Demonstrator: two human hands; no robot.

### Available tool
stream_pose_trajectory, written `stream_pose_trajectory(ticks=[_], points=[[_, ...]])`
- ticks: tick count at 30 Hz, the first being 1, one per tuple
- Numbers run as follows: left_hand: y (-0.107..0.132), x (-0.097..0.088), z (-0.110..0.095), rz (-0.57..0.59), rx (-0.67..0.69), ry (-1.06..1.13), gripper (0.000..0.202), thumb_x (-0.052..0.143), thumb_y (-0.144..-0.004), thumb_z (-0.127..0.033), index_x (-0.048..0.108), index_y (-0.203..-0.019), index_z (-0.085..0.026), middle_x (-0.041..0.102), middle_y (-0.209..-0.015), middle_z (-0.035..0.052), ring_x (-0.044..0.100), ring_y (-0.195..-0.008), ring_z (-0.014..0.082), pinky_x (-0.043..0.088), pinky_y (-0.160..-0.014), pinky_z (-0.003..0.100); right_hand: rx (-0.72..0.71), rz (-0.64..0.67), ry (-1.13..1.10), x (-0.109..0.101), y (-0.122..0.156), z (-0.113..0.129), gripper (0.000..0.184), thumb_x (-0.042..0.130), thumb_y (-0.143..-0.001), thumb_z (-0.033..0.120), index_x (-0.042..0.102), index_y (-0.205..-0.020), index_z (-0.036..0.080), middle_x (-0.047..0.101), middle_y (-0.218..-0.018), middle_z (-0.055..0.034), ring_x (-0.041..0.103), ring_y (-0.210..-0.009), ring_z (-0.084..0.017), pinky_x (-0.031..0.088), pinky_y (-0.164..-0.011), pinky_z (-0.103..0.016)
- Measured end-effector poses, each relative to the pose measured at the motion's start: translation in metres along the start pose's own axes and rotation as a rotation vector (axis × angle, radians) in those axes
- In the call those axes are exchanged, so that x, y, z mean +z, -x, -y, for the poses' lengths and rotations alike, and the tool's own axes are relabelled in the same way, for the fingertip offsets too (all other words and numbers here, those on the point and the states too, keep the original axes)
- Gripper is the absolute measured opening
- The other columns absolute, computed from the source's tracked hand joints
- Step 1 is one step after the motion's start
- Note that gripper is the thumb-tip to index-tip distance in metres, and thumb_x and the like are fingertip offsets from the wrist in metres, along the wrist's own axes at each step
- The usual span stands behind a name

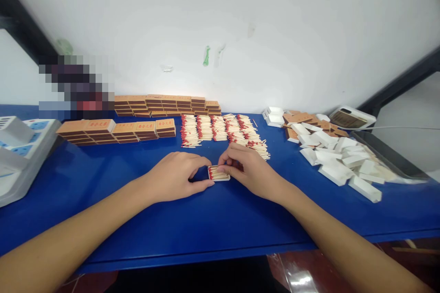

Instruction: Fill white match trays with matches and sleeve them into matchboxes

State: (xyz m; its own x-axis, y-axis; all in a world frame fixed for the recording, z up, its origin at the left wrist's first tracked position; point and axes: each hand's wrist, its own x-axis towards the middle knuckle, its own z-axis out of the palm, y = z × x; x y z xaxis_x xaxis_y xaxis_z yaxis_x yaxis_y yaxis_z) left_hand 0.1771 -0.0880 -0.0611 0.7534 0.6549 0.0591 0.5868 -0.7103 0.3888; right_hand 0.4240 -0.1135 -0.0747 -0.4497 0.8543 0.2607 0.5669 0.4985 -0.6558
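Observation:
A small white matchbox tray [224, 180] lies on the blue table in front of me, filled with red-headed matches [215, 173]. My left hand [177, 175] holds the tray's left end, with the thumb at the near side and the index finger at the far side. From the right, my right hand [249, 169] reaches over the tray, its thumb and fingers pinched on the matches at that end. The fingertips partly hide what they grip. Just beyond the hands, loose matches [220, 128] lie in several rows, heads mostly to the left.
Stacked orange matchboxes [132, 132] stand at the back left. White empty trays [338, 160] and orange sleeves [302, 118] are heaped at right, beside a phone [388, 153] and a white device with a cable [354, 118]. A power strip [30, 160] sits at far left.

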Motion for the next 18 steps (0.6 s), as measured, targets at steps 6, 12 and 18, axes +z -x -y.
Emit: stream_pose_trajectory(ticks=[6,12,18], points=[[0.001,-0.001,-0.001,-0.003,-0.006,-0.007,0.034,0.066,-0.098,-0.048,0.073,-0.122,-0.025,0.061,-0.071,-0.0042,0.056,-0.063,0.0140,0.032,-0.059,0.028,0.017,0.022,-0.002,-0.005,0.004,0.000,0.006,0.070,-0.099,0.020,0.073,-0.094,0.022,0.062,-0.091,-0.0011,0.057,-0.077,-0.014,0.046,-0.065,-0.027],[0.002,-0.001,-0.002,-0.009,-0.006,-0.008,0.035,0.068,-0.097,-0.047,0.073,-0.123,-0.024,0.062,-0.072,-0.0038,0.057,-0.063,0.0138,0.034,-0.060,0.027,0.054,0.083,-0.013,-0.010,0.008,0.003,0.005,0.073,-0.098,0.025,0.077,-0.094,0.024,0.062,-0.091,-0.0011,0.058,-0.075,-0.013,0.048,-0.065,-0.027],[0.003,0.000,0.000,-0.028,0.013,0.005,0.036,0.067,-0.097,-0.048,0.074,-0.123,-0.023,0.061,-0.071,-0.0035,0.057,-0.063,0.0138,0.036,-0.060,0.027,0.038,0.052,0.004,-0.013,0.008,0.001,0.006,0.072,-0.098,0.024,0.077,-0.096,0.023,0.062,-0.090,-0.0015,0.058,-0.075,-0.013,0.047,-0.064,-0.027]])
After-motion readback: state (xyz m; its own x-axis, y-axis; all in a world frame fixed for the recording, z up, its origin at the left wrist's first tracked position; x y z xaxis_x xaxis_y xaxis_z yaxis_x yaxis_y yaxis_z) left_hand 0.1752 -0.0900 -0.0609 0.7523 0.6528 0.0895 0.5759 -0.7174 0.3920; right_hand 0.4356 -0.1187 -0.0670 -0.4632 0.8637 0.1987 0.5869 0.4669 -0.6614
